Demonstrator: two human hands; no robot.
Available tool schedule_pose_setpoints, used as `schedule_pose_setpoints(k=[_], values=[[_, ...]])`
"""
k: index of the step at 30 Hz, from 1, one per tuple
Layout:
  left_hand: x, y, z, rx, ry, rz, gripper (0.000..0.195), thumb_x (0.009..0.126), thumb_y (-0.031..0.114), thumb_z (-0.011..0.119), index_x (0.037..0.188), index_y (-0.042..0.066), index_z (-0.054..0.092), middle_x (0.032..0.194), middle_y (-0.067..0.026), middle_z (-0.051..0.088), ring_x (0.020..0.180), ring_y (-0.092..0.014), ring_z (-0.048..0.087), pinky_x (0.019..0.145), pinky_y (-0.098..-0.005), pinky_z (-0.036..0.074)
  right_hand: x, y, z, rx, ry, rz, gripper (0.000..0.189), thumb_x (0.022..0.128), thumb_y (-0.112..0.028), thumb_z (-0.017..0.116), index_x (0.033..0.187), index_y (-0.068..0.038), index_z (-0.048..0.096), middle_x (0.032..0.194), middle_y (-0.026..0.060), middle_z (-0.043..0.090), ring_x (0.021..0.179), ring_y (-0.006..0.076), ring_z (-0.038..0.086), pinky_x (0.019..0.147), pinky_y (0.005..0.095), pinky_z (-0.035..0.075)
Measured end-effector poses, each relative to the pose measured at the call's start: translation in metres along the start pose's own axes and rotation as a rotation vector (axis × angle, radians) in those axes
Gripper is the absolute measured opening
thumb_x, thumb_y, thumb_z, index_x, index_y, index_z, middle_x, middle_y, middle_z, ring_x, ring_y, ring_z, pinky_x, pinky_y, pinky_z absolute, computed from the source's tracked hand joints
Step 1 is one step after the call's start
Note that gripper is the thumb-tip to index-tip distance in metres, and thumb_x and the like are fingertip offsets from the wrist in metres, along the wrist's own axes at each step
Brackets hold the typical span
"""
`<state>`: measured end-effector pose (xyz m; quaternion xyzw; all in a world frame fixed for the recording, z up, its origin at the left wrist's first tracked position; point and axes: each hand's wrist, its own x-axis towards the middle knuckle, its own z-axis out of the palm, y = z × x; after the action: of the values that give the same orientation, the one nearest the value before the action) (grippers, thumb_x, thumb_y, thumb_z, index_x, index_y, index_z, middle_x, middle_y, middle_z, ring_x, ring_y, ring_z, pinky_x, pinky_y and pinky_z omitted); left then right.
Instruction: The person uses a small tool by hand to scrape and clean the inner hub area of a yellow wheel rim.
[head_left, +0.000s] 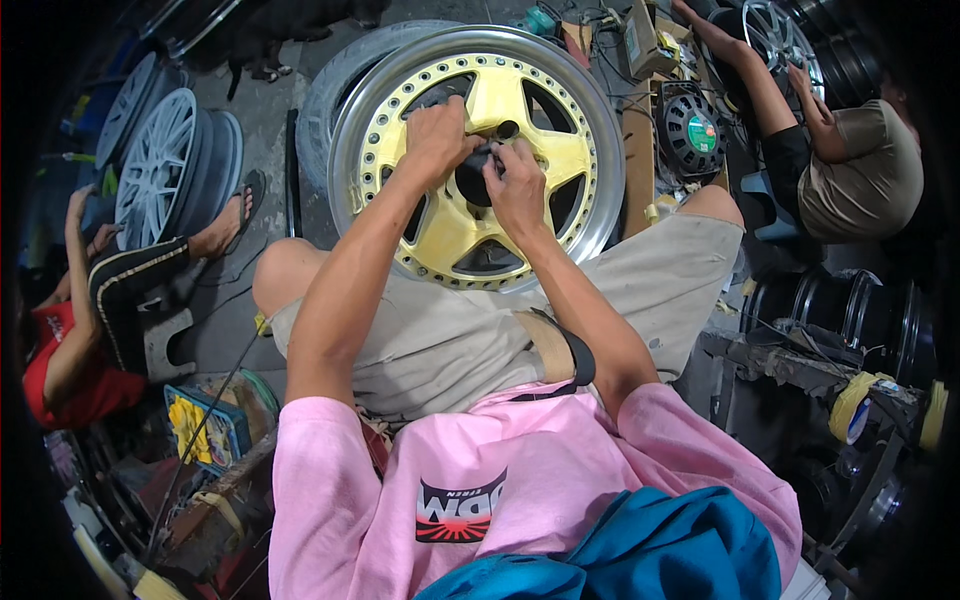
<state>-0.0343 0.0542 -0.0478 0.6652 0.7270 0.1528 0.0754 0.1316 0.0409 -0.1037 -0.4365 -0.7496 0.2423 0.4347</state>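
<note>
A multi-piece alloy wheel (491, 259) rests against my lap, with a polished metal lip (611, 172) around its five-spoke face. That face is covered in pale yellow; I cannot tell whether it is paint or masking tape. Bolt holes ring its edge. My left hand (439, 139) lies on the upper left spoke area, its thumb reaching toward the centre bore (472, 184). Just right of the bore, my right hand (517, 180) has thumb and fingers bent close together near a bolt hole (508, 130). Something small and dark shows between the two hands, too unclear to name.
Behind the wheel lies a tyre (319, 112). A cable reel (690, 135) and a cardboard box (646, 41) stand at right. Co-workers sit on both sides, one by a silver wheel (157, 169). Masking tape (851, 405) hangs at lower right; a dog (274, 37) is at upper left.
</note>
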Motion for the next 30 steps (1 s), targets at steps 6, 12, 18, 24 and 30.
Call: schedule_pose_setpoints(k=[6, 12, 18, 24, 30], values=[[-0.001, 0.002, -0.004, -0.027, -0.023, -0.011, 0.048, 0.079, 0.033, 0.086, 0.100, -0.004, 0.063, 0.089, -0.0259, 0.073, 0.089, -0.044, 0.071, 0.081, -0.0506, 0.054, 0.006, 0.004, -0.006, -0.173, -0.128, -0.098, 0.019, 0.086, -0.007, 0.073, 0.102, -0.003, 0.065, 0.103, 0.0163, 0.059, 0.081, 0.0431, 0.067, 0.072, 0.0517, 0.055], [-0.002, 0.002, -0.005, -0.026, -0.029, -0.015, 0.049, 0.079, 0.033, 0.086, 0.101, -0.004, 0.063, 0.090, -0.0257, 0.073, 0.090, -0.044, 0.071, 0.083, -0.0505, 0.054, 0.009, 0.007, -0.008, -0.164, -0.097, -0.122, 0.019, 0.087, -0.007, 0.073, 0.106, -0.003, 0.068, 0.103, 0.0147, 0.061, 0.080, 0.0403, 0.068, 0.072, 0.0483, 0.056], [-0.001, 0.003, -0.007, -0.022, -0.043, -0.025, 0.048, 0.079, 0.032, 0.086, 0.101, -0.004, 0.064, 0.091, -0.0259, 0.073, 0.091, -0.044, 0.072, 0.083, -0.0508, 0.054, -0.011, 0.000, -0.017, 0.005, -0.124, -0.086, 0.023, 0.088, -0.009, 0.074, 0.110, -0.001, 0.072, 0.097, 0.0151, 0.063, 0.075, 0.0356, 0.068, 0.068, 0.0448, 0.055], [0.002, 0.012, -0.008, 0.027, -0.075, -0.054, 0.068, 0.075, 0.054, 0.087, 0.102, -0.004, 0.066, 0.088, -0.0225, 0.075, 0.087, -0.038, 0.074, 0.082, -0.0468, 0.056, -0.010, 0.014, -0.034, 0.021, -0.088, 0.109, 0.024, 0.089, -0.010, 0.075, 0.110, 0.001, 0.072, 0.086, 0.0167, 0.068, 0.071, 0.0320, 0.068, 0.066, 0.0418, 0.054], [0.012, 0.020, 0.005, 0.127, -0.034, -0.180, 0.078, 0.068, 0.068, 0.085, 0.101, 0.000, 0.069, 0.083, -0.0166, 0.077, 0.079, -0.031, 0.076, 0.076, -0.0414, 0.055, -0.004, 0.015, -0.026, 0.071, -0.091, 0.238, 0.025, 0.089, -0.013, 0.075, 0.109, 0.002, 0.072, 0.077, 0.0172, 0.067, 0.062, 0.0336, 0.065, 0.063, 0.0441, 0.052]])
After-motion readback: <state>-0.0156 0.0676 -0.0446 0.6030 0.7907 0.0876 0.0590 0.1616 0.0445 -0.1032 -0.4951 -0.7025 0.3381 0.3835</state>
